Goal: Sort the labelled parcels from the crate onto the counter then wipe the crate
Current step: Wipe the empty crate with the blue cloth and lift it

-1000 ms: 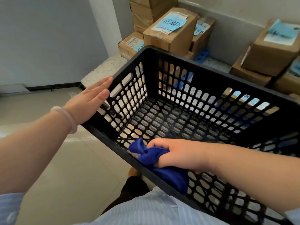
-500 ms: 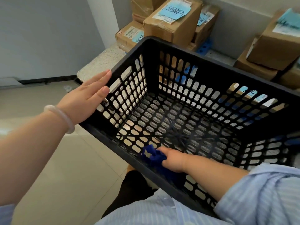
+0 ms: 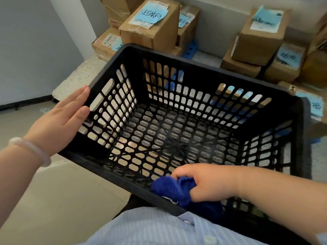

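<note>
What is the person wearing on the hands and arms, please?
No gloves or rings show. The left hand has a pale, milky bangle round its wrist; the right hand wears nothing. Both forearms are uncovered. The shirt is light blue with fine white stripes and a white button.

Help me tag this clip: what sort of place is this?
Probably a parcel storeroom or mailroom: taped cardboard boxes with blue handwritten labels are stacked on a speckled counter against a bare wall, behind a black crate.
</note>
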Demonstrator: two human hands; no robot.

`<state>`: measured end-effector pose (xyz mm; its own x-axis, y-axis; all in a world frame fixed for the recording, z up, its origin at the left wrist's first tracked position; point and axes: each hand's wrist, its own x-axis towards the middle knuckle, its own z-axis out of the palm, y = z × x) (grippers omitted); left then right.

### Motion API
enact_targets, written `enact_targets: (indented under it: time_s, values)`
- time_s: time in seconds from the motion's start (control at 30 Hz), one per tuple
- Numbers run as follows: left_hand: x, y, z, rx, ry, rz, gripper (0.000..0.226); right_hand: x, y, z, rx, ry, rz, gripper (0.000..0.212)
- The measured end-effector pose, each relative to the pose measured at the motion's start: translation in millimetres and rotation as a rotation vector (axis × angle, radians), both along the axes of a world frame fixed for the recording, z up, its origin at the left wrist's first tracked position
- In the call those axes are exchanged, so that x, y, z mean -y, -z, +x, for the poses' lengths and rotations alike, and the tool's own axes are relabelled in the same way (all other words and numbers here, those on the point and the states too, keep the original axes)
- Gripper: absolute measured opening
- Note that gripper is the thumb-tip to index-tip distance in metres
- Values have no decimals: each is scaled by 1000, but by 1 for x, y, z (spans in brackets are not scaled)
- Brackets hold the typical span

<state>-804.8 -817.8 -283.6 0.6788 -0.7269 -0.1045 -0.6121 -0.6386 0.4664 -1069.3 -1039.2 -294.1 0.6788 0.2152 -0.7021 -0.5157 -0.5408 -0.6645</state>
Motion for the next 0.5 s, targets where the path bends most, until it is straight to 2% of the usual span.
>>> enact_targets:
  time_s: [0.1, 0.2, 0.23, 0.3, 0.37, 0.4, 0.43, 0.5]
  values:
    - [0, -1, -1, 5, -6, 10, 43, -8, 32, 5, 7, -84, -119, 42]
    - [1, -5, -2, 7, 39, 10, 42, -5, 56, 2, -93, -133, -257, 54]
    - [1, -5, -1, 26, 41, 57, 49, -3, 57, 1, -121, -113, -260, 53]
    - [2, -2, 2, 212, 84, 170, 71, 2, 50, 3, -132, -43, -238, 46]
    - [19, -7, -8, 344, 192, 149, 77, 9, 32, 3, -91, 67, -206, 40]
    - [32, -11, -18, 332, 280, 107, 76, 12, 22, 2, -68, 132, -186, 39]
    - [48, -15, -29, 242, 383, 78, 76, 13, 12, 1, -45, 201, -157, 40]
    - [85, -19, -58, -153, 596, 133, 80, 10, -3, -1, 23, 354, -124, 45]
